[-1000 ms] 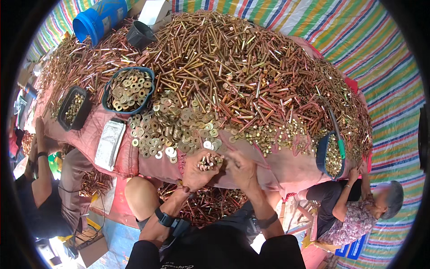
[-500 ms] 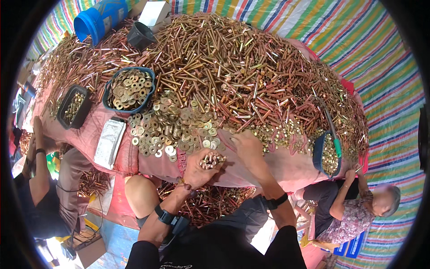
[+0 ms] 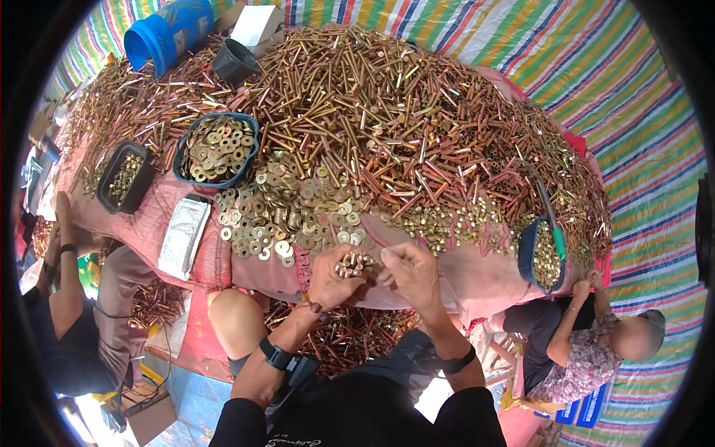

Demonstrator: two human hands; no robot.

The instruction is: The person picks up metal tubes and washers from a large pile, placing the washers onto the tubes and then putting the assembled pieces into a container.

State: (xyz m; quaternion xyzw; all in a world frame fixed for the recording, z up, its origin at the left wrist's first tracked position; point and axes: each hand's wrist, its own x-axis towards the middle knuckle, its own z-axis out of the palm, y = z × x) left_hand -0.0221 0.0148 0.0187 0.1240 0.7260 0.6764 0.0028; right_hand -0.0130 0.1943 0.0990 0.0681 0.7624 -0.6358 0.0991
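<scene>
My left hand (image 3: 326,280) is wrapped round a bundle of brass-coloured metal rods (image 3: 354,264), their ends facing up. Close beside it on the right, my right hand (image 3: 414,274) is closed with the fingers curled toward the bundle; anything between its fingertips is too small to make out. Just beyond both hands lie loose flat washers (image 3: 287,212) in a spread pile. Small brass-coloured nuts (image 3: 436,227) are scattered to the right of the washers. Behind them rises a large heap of the same coppery rods (image 3: 372,112).
A blue basin (image 3: 179,167) of washers and a dark tray (image 3: 112,201) of nuts stand at left, near a silver-wrapped block (image 3: 183,237). At right, a tub (image 3: 527,261) of nuts bears a green-handled tool (image 3: 558,242). One person (image 3: 573,357) sits right, another (image 3: 63,313) left.
My right hand has drawn back from the edge of the nuts toward me and turned in, its fingers now curled near the bundle. My left hand keeps its hold, nearly in place.
</scene>
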